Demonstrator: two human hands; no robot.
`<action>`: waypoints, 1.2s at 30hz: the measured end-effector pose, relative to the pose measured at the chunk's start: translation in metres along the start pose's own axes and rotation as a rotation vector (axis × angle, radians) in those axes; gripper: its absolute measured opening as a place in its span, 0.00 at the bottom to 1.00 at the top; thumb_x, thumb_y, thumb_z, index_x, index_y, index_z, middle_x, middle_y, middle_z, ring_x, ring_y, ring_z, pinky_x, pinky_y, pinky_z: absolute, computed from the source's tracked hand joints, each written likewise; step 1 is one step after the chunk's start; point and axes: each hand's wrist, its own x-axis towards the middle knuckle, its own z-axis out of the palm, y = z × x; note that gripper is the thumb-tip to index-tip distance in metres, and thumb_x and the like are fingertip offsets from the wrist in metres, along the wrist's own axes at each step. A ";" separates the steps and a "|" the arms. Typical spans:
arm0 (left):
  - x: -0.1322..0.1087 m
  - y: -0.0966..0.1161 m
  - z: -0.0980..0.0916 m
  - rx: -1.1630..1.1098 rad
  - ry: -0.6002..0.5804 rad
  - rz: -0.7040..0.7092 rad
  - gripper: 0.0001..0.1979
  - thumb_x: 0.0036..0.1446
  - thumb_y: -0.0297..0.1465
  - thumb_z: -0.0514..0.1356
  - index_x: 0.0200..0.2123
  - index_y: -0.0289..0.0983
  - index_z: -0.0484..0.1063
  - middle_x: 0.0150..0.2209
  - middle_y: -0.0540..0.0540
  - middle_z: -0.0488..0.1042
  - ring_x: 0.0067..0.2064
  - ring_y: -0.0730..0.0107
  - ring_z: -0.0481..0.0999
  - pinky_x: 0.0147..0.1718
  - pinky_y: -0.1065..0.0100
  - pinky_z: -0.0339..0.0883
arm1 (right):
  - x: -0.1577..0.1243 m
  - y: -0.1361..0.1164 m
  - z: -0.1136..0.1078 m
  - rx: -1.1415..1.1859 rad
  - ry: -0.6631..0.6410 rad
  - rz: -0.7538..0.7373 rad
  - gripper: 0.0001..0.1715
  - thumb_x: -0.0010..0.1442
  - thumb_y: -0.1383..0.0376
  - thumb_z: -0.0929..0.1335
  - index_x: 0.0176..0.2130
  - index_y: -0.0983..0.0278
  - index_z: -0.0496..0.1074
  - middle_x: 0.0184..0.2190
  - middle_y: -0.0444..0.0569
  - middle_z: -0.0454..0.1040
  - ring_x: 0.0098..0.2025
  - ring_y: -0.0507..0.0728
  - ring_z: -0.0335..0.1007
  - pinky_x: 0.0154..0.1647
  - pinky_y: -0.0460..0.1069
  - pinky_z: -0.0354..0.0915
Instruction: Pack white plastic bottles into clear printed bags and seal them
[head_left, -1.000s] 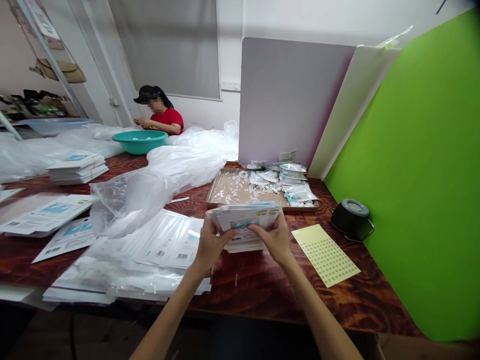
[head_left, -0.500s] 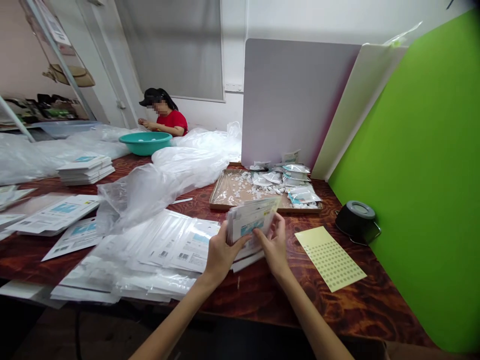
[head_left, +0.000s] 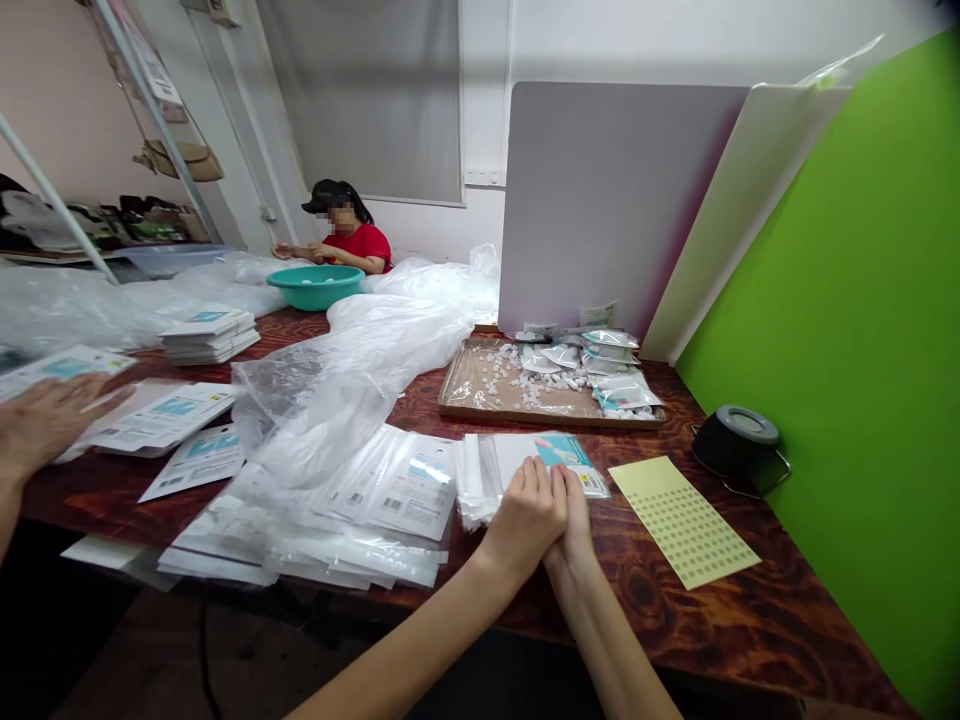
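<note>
A stack of clear packets with printed cards [head_left: 517, 455] lies low over the table, its white edges spread on the left and a teal card showing on the right. My left hand [head_left: 525, 510] is closed at its near edge, fingers curled. Pressed against it, my right hand [head_left: 574, 505] is also closed on that edge; its fingertips are partly hidden. Left of the stack, more carded packets [head_left: 409, 490] lie fanned out. A yellow sheet of small round stickers [head_left: 682, 520] lies to the right.
A shallow tray [head_left: 480, 405] holds small white pieces and filled packets. Clear plastic bags [head_left: 360, 350] sprawl across the middle. A black round object [head_left: 735, 440] stands by the green panel [head_left: 847, 380]. Another person's hand [head_left: 56, 420] is over cards at far left; a person in red [head_left: 364, 245] sits behind a teal basin [head_left: 316, 290].
The packet stack has been lowered from upright and turned, teal side showing. My hands have come together at its near edge. Another person's hand has appeared at far left. The view has shifted slightly left.
</note>
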 end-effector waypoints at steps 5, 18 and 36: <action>-0.038 -0.012 -0.065 -0.056 -0.162 0.195 0.28 0.59 0.35 0.59 0.61 0.36 0.60 0.62 0.39 0.65 0.65 0.54 0.61 0.63 0.50 0.52 | 0.021 -0.019 -0.033 0.047 0.111 0.196 0.13 0.56 0.64 0.68 0.42 0.64 0.74 0.32 0.46 0.81 0.38 0.57 0.79 0.46 0.51 0.75; -0.206 -0.223 -0.118 0.016 0.225 -1.178 0.36 0.51 0.59 0.48 0.46 0.34 0.70 0.50 0.34 0.73 0.55 0.45 0.70 0.58 0.49 0.60 | -0.028 -0.004 0.004 0.130 -0.181 0.777 0.17 0.55 0.67 0.70 0.44 0.72 0.73 0.31 0.55 0.82 0.37 0.63 0.80 0.45 0.55 0.74; -0.180 -0.254 -0.095 0.066 -0.011 -1.200 0.36 0.52 0.49 0.53 0.56 0.29 0.69 0.56 0.28 0.68 0.59 0.39 0.64 0.58 0.49 0.54 | -0.031 0.122 0.114 0.274 -0.133 0.470 0.17 0.51 0.63 0.68 0.42 0.65 0.72 0.31 0.45 0.81 0.39 0.58 0.77 0.46 0.50 0.71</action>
